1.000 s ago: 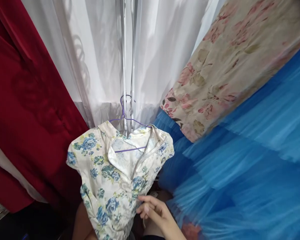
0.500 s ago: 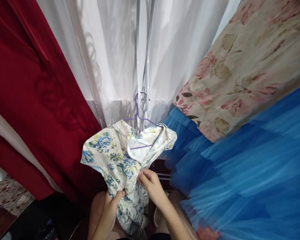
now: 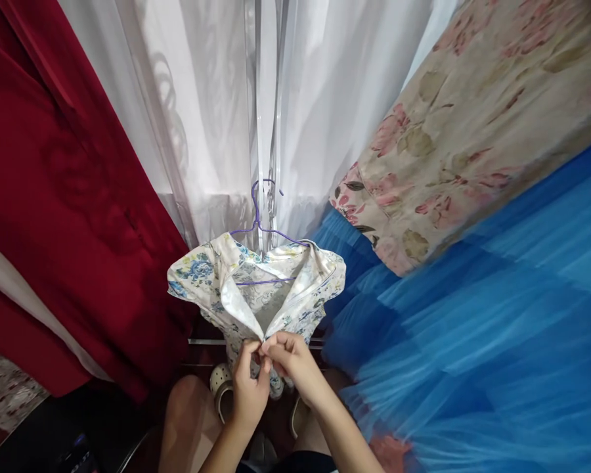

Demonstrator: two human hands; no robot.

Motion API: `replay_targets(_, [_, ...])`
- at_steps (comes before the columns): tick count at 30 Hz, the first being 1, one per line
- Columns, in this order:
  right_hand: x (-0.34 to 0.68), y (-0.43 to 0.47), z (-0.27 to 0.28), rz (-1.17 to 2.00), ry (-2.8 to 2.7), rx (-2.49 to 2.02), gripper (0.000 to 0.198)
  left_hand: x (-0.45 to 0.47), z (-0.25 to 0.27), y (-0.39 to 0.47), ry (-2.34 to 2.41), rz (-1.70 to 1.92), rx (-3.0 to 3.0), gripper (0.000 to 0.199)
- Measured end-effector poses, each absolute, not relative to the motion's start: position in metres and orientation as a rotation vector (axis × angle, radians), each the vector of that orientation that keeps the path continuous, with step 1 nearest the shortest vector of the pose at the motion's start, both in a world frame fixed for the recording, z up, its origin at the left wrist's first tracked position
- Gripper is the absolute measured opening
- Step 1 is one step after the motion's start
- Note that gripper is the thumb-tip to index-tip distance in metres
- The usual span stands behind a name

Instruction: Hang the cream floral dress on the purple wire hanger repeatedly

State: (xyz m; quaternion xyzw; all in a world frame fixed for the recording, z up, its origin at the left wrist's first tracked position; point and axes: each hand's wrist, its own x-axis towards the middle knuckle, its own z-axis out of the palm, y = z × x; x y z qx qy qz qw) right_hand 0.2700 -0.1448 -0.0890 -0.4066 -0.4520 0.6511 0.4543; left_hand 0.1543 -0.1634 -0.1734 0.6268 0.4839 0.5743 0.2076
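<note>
A white garment with blue and yellow flowers hangs on a purple wire hanger in front of me. Its neckline gapes into a V, showing the pale inside and the hanger's lower bar. At the bottom of the V my left hand pinches the fabric edge, fingers closed. Right beside it, nearly touching, my right hand pinches the same spot with thumb and fingertips. Whether a zip pull or button lies under the fingertips is hidden. The lower part of the garment is mostly behind my hands.
White curtains hang behind the hanger. Red cloth hangs at left. At right are a beige floral cloth and blue tulle. A light clog shows below, and a dark phone-like object lies at lower left.
My left hand has left the garment's side and come up to my right hand at the neckline's base. The garment now faces me more squarely, its neckline spread wider.
</note>
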Motion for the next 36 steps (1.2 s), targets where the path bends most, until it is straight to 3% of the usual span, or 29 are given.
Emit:
replay_targets(2, [0.275,-0.128,-0.065,1.6,-1.052,-0.936,0.018,0.149,-0.164,-0.164,1.288,1.532,1.835,0.01])
replay_targets(7, [0.264,-0.076,0.003,1.348,-1.003,-0.807,0.026,0.122,-0.147,-0.167,1.229,1.273,1.925,0.016])
replay_targets(12, [0.233,-0.059,0.019,1.204,-0.978,-0.721,0.024,0.102,-0.145,-0.162,1.196,1.099,1.996,0.018])
replay_targets(15, [0.229,-0.069,0.007,1.149,-1.021,-0.717,0.019,0.094,-0.126,-0.146,1.21,1.194,1.982,0.018])
replay_targets(18, [0.234,-0.082,0.002,1.082,-1.116,-0.752,0.016,0.089,-0.078,-0.119,1.242,1.491,1.969,0.043])
replay_targets(20, [0.239,-0.087,0.006,1.032,-1.196,-0.768,0.019,0.09,-0.038,-0.098,1.199,1.619,2.012,0.048])
replay_targets(24, [0.247,-0.086,0.013,0.934,-1.318,-0.81,0.028,0.103,0.025,-0.077,1.186,1.52,2.252,0.019])
replay_targets(26, [0.248,-0.08,0.005,0.911,-1.325,-0.844,0.032,0.107,0.04,-0.077,1.209,1.624,2.269,0.018])
replay_targets(32, [0.243,-0.077,-0.044,1.019,-1.279,-0.954,0.034,0.058,0.032,-0.048,1.217,2.247,1.537,0.02])
replay_targets(36, [0.235,-0.092,-0.052,1.055,-1.384,-0.943,0.031,0.013,-0.013,-0.01,1.079,2.263,0.727,0.023])
